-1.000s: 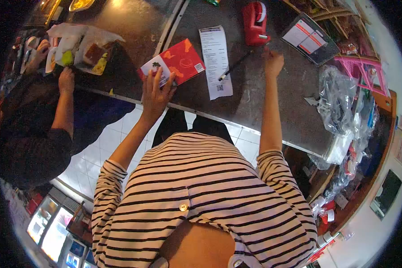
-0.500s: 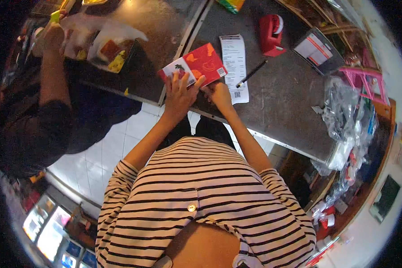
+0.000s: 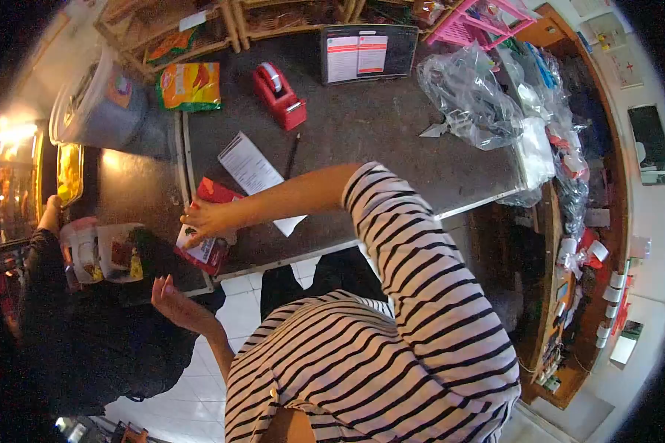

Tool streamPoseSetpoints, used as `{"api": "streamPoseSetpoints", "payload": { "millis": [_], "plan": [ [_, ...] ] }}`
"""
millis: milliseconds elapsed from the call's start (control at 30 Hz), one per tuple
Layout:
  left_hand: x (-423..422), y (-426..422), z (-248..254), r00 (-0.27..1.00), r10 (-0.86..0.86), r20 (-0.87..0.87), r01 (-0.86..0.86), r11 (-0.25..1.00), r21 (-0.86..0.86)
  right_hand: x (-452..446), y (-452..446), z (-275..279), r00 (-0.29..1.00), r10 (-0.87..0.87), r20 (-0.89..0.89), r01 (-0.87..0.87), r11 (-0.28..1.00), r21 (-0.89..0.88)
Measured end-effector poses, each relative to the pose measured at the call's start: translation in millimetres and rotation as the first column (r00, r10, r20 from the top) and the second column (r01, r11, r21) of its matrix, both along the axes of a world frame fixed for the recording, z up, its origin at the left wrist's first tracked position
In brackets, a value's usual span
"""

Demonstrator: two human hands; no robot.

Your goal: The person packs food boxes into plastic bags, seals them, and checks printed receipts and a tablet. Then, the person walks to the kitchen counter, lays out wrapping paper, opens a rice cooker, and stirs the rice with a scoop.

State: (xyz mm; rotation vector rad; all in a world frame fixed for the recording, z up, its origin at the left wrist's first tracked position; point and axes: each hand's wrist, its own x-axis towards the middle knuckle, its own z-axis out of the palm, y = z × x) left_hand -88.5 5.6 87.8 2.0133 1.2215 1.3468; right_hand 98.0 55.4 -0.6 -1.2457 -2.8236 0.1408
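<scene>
Striped black on off-white across the shirt, lower centre of the frame. Red and white on the carton, left of centre. White with dark print on the paper slip; bright red on the tape dispenser above. Yellow, orange and green on the pouch, upper left. Black around white-and-red labels on the display board, top centre. Pink on the basket, upper right. Plain dark grey-brown on the tabletop.

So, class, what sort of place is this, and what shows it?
Probably the packing area of a food shop: a receipt-like slip, a red tape dispenser and food in clear plastic suggest it.
</scene>
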Motion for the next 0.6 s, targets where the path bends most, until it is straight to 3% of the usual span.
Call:
{"api": "streamPoseSetpoints", "payload": {
  "millis": [67,100,200,233,300,333,367,400,433,500,533,567,600],
  "plan": [
    [8.8,-13.0,-1.9,0.993,0.101,-0.056,-0.096,0.992,0.080,5.8,-24.3,13.2,0.980,-0.136,-0.146,0.139,0.990,0.010],
    [21.2,-26.6,-3.1,0.983,0.179,0.051,-0.179,0.984,0.009,15.7,-37.1,20.9,0.955,-0.202,-0.219,0.209,0.978,0.008],
    [60.2,-70.5,-12.9,0.874,0.406,0.265,-0.349,0.906,-0.239,83.5,-112.7,72.4,0.856,-0.326,-0.401,0.246,0.940,-0.237],
    [78.6,-79.7,-19.7,0.915,0.312,0.256,-0.258,0.940,-0.222,112.0,-148.9,87.3,0.821,-0.381,-0.425,0.256,0.911,-0.323],
    [134.6,-87.0,-33.3,0.961,0.114,0.252,-0.065,0.979,-0.193,165.6,-227.5,100.5,0.714,-0.522,-0.468,0.439,0.853,-0.281],
    [176.2,-84.9,-45.6,0.922,-0.015,0.386,0.089,0.980,-0.176,189.3,-267.4,102.1,0.664,-0.626,-0.409,0.533,0.780,-0.328],
    [230.6,-98.4,-18.7,0.966,-0.197,0.165,0.219,0.967,-0.127,210.1,-305.2,99.3,0.605,-0.717,-0.347,0.615,0.697,-0.368],
    [283.4,-109.7,-13.4,0.868,-0.358,0.345,0.436,0.881,-0.184,225.1,-340.0,97.6,0.543,-0.814,-0.208,0.722,0.578,-0.379],
    [340.0,-127.1,9.2,0.855,-0.510,0.093,0.514,0.857,-0.037,235.5,-373.0,93.3,0.458,-0.887,-0.066,0.815,0.448,-0.367],
    [452.7,-158.2,17.3,0.483,-0.869,-0.103,0.875,0.483,0.031,245.6,-437.1,57.5,0.277,-0.960,0.041,0.953,0.269,-0.137],
    [503.0,-179.8,14.1,0.359,-0.913,-0.194,0.932,0.339,0.131,247.6,-462.0,48.9,0.196,-0.981,-0.003,0.976,0.196,-0.099],
    [545.4,-203.8,6.0,0.298,-0.933,-0.204,0.952,0.274,0.136,249.5,-483.0,46.5,0.119,-0.992,-0.049,0.991,0.122,-0.061],
    [581.6,-224.4,-1.6,0.448,-0.831,-0.330,0.883,0.352,0.312,251.8,-500.0,52.9,0.030,-0.998,-0.057,0.992,0.037,-0.123]
  ]
}}
